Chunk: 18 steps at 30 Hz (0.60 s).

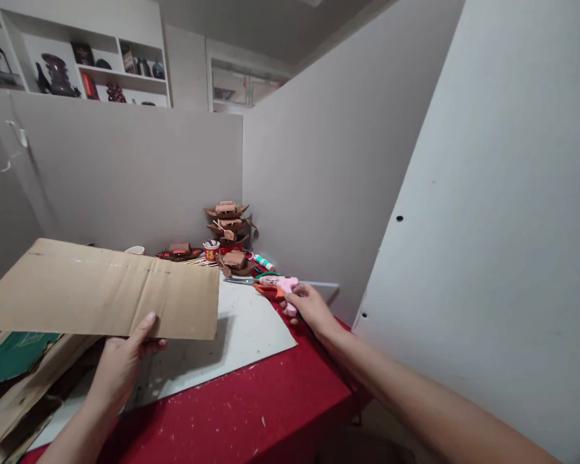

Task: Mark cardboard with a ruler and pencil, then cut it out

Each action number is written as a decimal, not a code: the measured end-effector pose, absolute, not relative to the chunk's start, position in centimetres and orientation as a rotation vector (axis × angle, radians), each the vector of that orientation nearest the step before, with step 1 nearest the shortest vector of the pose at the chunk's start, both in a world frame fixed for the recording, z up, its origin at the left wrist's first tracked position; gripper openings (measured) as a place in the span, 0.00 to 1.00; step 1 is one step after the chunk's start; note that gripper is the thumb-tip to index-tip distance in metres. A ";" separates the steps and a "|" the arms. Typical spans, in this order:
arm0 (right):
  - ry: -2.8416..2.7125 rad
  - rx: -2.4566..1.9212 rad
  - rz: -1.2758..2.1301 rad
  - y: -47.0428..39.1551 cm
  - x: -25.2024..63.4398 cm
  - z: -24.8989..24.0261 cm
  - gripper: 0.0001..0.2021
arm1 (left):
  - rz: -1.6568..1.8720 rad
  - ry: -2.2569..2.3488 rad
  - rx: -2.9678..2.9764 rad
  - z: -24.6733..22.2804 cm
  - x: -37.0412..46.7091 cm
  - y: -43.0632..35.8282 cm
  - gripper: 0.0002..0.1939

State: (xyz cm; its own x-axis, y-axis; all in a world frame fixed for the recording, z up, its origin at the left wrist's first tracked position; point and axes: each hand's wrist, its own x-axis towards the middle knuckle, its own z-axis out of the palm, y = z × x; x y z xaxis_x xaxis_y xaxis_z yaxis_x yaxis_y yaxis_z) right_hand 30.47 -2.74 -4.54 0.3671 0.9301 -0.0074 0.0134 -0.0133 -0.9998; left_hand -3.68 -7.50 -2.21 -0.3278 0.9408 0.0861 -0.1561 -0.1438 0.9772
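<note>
My left hand grips a flat piece of brown cardboard by its near edge, thumb on top and fingers below. The sheet is raised above a white board, with a crease running across it. At the board's far right, my right hand has its fingers closed around the handle of a pink glue gun. Right beside the gun lies a pair of scissors with orange handles, blades pointing left; my fingers are very near these handles, and whether they touch is unclear.
Small brown model boats are stacked at the back, near a red patterned cup and thin sticks. Torn cardboard is piled at left. The red-covered table stands against grey partitions; a white panel rises at right.
</note>
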 end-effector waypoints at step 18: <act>-0.507 -0.994 1.658 -5.5 34.2 0.4 0.16 | 1.604 1.220 0.938 0.0 -2.1 -8.9 0.18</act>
